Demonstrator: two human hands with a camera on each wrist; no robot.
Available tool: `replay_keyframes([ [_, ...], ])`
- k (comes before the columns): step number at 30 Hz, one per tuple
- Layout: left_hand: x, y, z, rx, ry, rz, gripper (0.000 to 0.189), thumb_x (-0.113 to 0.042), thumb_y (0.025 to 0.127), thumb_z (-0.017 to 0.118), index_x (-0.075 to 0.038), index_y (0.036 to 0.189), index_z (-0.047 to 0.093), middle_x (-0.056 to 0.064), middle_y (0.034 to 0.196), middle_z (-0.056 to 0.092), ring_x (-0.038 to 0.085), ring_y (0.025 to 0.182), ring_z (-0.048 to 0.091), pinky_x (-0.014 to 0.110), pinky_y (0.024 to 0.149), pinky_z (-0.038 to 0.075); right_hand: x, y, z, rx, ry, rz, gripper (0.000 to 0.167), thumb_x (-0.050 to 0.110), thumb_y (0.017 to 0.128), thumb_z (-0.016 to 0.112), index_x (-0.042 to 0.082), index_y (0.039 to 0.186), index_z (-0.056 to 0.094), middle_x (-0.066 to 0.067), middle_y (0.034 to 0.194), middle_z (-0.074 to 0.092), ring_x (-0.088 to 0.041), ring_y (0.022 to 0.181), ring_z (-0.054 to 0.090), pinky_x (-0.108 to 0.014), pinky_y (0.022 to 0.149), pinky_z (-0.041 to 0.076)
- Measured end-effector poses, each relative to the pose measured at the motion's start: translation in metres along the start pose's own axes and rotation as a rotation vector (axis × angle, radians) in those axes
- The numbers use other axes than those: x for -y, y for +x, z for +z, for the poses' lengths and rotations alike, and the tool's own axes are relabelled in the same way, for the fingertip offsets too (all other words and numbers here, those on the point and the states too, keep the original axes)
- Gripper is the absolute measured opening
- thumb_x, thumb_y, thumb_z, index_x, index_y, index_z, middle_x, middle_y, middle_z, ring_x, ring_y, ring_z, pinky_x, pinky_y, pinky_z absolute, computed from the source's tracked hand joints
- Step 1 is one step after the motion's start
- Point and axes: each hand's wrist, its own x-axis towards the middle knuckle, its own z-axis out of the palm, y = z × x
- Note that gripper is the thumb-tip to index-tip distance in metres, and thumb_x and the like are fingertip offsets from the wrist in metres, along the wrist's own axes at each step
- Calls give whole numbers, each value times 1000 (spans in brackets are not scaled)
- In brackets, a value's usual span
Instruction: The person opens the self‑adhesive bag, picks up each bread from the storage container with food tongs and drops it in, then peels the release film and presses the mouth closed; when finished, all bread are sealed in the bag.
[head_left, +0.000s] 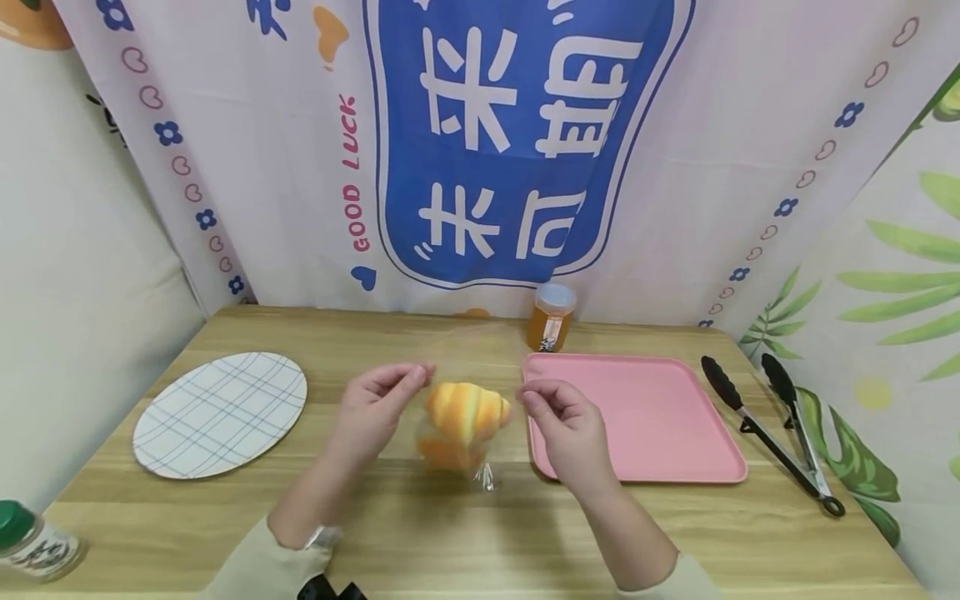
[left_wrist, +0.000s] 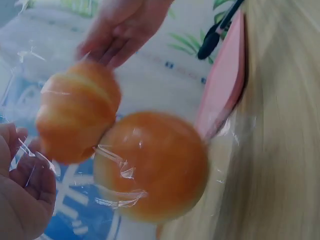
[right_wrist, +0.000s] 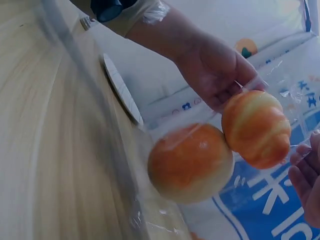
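Note:
My left hand and my right hand hold a clear plastic bag up over the table, each pinching one side of it between thumb and fingers. Inside the bag are a croissant and a round bun, the croissant above and the bun lower. In the left wrist view the croissant touches the glossy brown bun. The right wrist view shows the bun with a pale underside, through the film. Much of the bag's outline is hard to make out.
A checked oval plate lies to the left. On the right are a pink tray and black-tipped tongs. An amber jar stands behind the tray. A green-capped bottle stands at the front left. A printed curtain hangs behind.

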Motion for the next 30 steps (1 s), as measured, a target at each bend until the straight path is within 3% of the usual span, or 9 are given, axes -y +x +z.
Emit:
replay_keyframes([
  [4,-2,-3,11,26,24,86,20,-1,94,61,12,106,68,-17,90,72,1,81,62,16,73,56,6,2,5,35,-33,-47,10,2,92,64,-5,98,68,-22,103,71,-1,82,63,-15,72,54],
  [7,-1,-3,11,-13,-21,91,20,0,94,60,13,107,67,-20,90,72,-1,84,64,15,77,56,6,7,3,2,-34,-46,11,2,92,64,-5,98,68,-22,105,71,1,86,63,-14,76,55],
  [11,4,-5,4,-81,-109,37,16,-2,96,58,-1,103,72,-15,95,75,2,95,69,19,90,56,3,13,-6,-45,10,3,13,2,93,62,-7,101,67,-16,103,72,1,90,65,-15,83,56],
  [16,8,-8,1,-124,-151,-18,20,-3,99,52,-15,98,68,-12,89,75,6,88,71,22,87,58,-2,20,-13,-15,70,79,16,2,96,58,-10,105,64,8,90,72,-2,84,66,-19,83,58],
  [20,10,-10,3,-145,-188,28,28,3,97,50,-18,95,68,-10,84,74,5,83,71,22,83,58,-6,24,-15,4,99,75,18,0,97,56,-14,107,61,17,84,70,-2,82,67,-19,83,58],
  [25,10,-11,3,-122,-231,67,31,5,95,52,-20,87,69,-9,86,75,5,85,72,22,85,58,-8,27,-17,21,161,12,23,-3,96,56,-18,112,57,18,88,72,1,86,68,-19,82,59],
  [30,9,-12,3,-131,-231,54,24,-7,98,56,-21,82,68,-11,86,76,5,86,72,22,88,58,-8,27,-18,7,191,16,13,3,98,56,-3,103,66,15,85,72,0,83,69,-21,81,59],
])
